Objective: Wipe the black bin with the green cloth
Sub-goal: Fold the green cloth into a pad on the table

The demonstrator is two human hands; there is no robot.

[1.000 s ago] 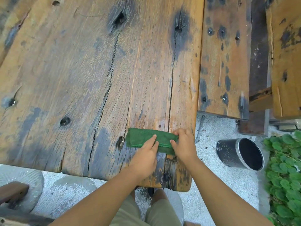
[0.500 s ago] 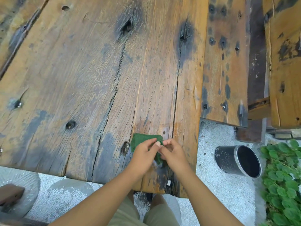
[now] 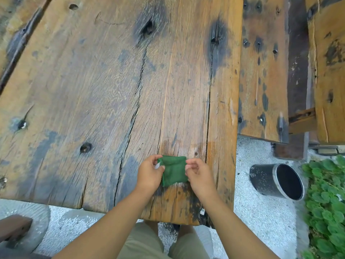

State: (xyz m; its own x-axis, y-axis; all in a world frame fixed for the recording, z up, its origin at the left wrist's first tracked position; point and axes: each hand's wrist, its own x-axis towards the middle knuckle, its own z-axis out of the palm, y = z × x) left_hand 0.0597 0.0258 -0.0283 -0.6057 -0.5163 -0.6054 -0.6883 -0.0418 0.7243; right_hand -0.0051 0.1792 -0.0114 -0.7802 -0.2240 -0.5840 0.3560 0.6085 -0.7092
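Observation:
A green cloth point(image 3: 174, 170), folded into a small square, lies on the near edge of the wooden table point(image 3: 112, 90). My left hand point(image 3: 149, 174) pinches its left edge and my right hand point(image 3: 198, 175) pinches its right edge. The black bin point(image 3: 276, 181) lies on its side on the gravel ground to the right of the table, with its open mouth facing right and towards me. Both hands are well away from the bin.
A second wooden plank point(image 3: 263, 71) and another bench point(image 3: 328, 71) stand at the right. Green leafy plants point(image 3: 326, 202) grow beside the bin. A dark wooden stool point(image 3: 13, 228) sits at the lower left. My legs point(image 3: 155, 243) are under the table edge.
The cloth was a long strip a second ago; my hands folded it over into a small square. Both hands now hold its two sides.

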